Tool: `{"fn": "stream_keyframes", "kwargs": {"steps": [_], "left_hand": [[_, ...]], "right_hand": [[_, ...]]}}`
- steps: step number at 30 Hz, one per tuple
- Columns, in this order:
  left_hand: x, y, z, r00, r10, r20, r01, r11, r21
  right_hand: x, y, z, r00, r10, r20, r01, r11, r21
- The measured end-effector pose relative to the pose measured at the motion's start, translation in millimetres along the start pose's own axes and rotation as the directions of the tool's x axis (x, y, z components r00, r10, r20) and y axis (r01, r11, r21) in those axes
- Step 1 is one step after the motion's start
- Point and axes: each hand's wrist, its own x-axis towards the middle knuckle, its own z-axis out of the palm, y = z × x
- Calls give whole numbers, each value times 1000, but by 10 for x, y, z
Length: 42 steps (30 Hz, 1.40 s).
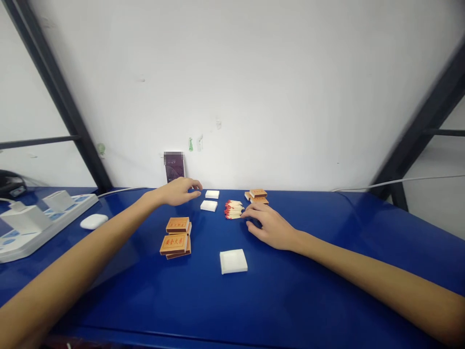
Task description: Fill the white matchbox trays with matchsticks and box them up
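Note:
My left hand (180, 191) hovers over the back of the blue table, fingers stretched out and holding nothing. Just right of its fingertips lie two small white matchbox trays, a farther tray (212, 194) and a nearer tray (209, 206). A pile of red-tipped matches (233, 209) lies in the middle. My right hand (271, 225) is at the right end of this pile, fingertips at the match ends, thumb apart from the fingers. Behind it, partly hidden, are several orange matchboxes (258, 193). More orange matchboxes (174, 243) are stacked at left. Closer to me is a third white tray (233, 261).
On the left, a white power strip (65, 213) holds plugged-in adapters, with a white rounded case (94, 221) beside it. A dark purple box (175, 167) stands against the white wall. Black metal posts (83, 155) rise at both sides. A white cable (399, 183) runs at right.

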Motion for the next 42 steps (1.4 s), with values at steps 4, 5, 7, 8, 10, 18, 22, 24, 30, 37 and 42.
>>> {"fn": "stream_keyframes", "kwargs": {"steps": [4, 5, 7, 8, 10, 18, 22, 24, 30, 37, 42], "left_hand": [[229, -142, 195, 986, 34, 165, -31, 999, -21], [288, -157, 235, 984, 49, 170, -43, 998, -41], [393, -169, 295, 979, 79, 186, -68, 995, -68], [434, -167, 316, 975, 86, 207, -74, 995, -64], [489, -153, 342, 968, 86, 235, -77, 996, -48], [401, 4, 341, 963, 115, 245, -119, 993, 1], [345, 124, 285, 955, 122, 271, -135, 990, 30], [319, 183, 230, 951, 123, 283, -139, 990, 38], [0, 496, -44, 990, 133, 47, -135, 989, 57], [-749, 1443, 231, 826, 538, -167, -536, 842, 61], [-804, 1634, 640, 725, 656, -211, -662, 748, 47]], "right_hand": [[13, 120, -42, 989, 31, -141, -41, 997, -64], [22, 181, -71, 985, 41, -170, -58, 994, -91], [40, 328, -140, 978, 103, -183, -126, 985, -120], [45, 405, -174, 975, 136, -174, -161, 977, -141], [44, 543, -221, 971, 205, -120, -224, 959, -174], [78, 671, -160, 956, 261, 130, -235, 953, -190], [306, 670, -156, 958, 261, 121, -217, 932, -289], [448, 670, -169, 948, 249, 200, -176, 930, -322], [587, 584, -250, 873, 279, 400, -151, 934, -322], [331, 237, -304, 999, 9, 54, 7, 961, -277], [164, -89, -103, 999, -40, -7, 39, 993, -112]]}}
